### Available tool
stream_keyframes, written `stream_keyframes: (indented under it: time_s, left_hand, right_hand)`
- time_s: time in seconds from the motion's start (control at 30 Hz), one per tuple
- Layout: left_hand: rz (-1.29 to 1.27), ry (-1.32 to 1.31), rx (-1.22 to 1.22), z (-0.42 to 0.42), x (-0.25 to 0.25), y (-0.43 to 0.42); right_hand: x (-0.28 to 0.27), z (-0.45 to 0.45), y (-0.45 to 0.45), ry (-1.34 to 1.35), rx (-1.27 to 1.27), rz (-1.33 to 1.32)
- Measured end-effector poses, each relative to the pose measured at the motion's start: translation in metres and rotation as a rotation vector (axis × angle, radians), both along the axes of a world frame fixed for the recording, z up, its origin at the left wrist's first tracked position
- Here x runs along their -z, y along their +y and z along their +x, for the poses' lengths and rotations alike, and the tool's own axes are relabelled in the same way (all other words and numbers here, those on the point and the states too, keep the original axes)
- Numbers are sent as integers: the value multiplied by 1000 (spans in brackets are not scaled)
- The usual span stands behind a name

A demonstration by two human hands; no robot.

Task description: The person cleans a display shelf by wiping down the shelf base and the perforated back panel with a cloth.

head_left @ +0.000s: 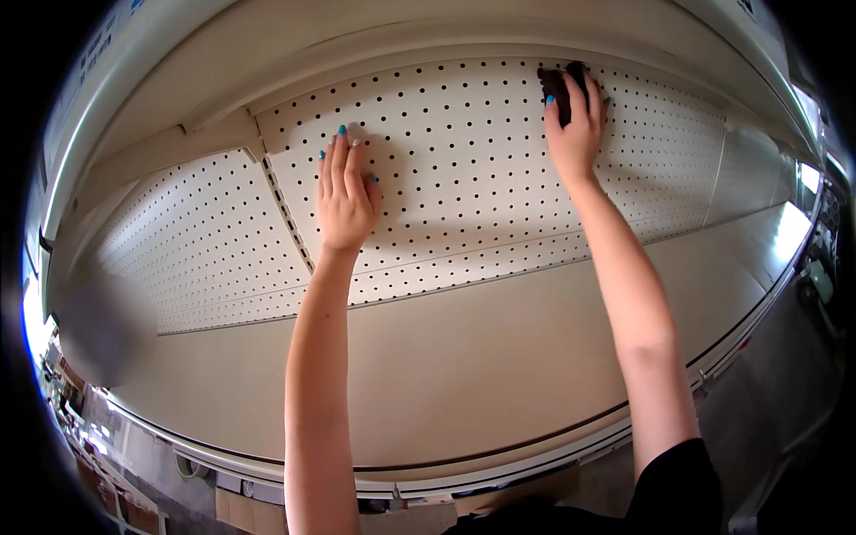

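My left hand (346, 198) lies flat against the white perforated back panel (464, 169), fingers stretched upward and holding nothing. Higher up and to the right, my right hand (577, 129) presses a dark, crumpled cloth (555, 89) to the same panel, close under the upper shelf. Its fingers are bent over the cloth, which sticks out above and to the left of them. Part of the cloth is hidden beneath the palm and fingers.
A wide beige shelf (481, 366) runs below the panel, with a rail along its front edge. An upper shelf (374, 40) overhangs both hands, with a bracket (223, 134) at left. Cardboard (245, 513) and a tape roll (189, 466) lie below. A blurred grey spot covers the far left.
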State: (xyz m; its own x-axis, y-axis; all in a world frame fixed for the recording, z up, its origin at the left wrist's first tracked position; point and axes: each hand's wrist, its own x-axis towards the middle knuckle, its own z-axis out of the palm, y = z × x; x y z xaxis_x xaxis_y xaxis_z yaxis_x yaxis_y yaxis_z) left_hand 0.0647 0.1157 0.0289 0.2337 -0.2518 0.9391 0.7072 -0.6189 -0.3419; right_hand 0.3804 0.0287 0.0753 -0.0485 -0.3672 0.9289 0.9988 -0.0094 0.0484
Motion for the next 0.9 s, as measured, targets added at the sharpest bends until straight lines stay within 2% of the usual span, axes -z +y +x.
stream_keyframes:
  time_s: [0.07,0.1,0.17,0.3,0.4,0.5,0.53,0.6,0.73,0.87,0.9]
  left_hand:
    - [6,-101,-46,-1,2,-2]
    - [10,-153,-70,-1,3,-3]
    - [-21,-165,-13,-3,1,-3]
    - [-71,-136,97,-11,3,-1]
    - [-67,-128,42,-11,2,1]
    - [-65,-135,-28,-9,4,-1]
    - [-52,-134,-34,-8,4,1]
    - [-31,-135,-37,-7,4,4]
    - [-6,-152,-60,-5,4,5]
    - [-7,-161,-75,-3,4,3]
    - [-4,-161,-72,-2,4,3]
  right_hand:
    - [-3,-26,18,164,-143,72]
    - [-5,-42,23,93,-130,75]
    - [-5,-82,34,-109,-199,49]
    - [40,-131,30,-702,-267,-325]
    - [83,-113,24,-1035,-254,-475]
    - [72,-72,9,-1234,-245,-531]
    - [62,-59,3,-1206,-266,-545]
    - [31,-34,-11,-1062,-95,-443]
    - [-19,6,0,-596,-154,-228]
    - [-4,-33,22,-246,-266,-41]
    - [12,-51,19,-296,-247,-138]
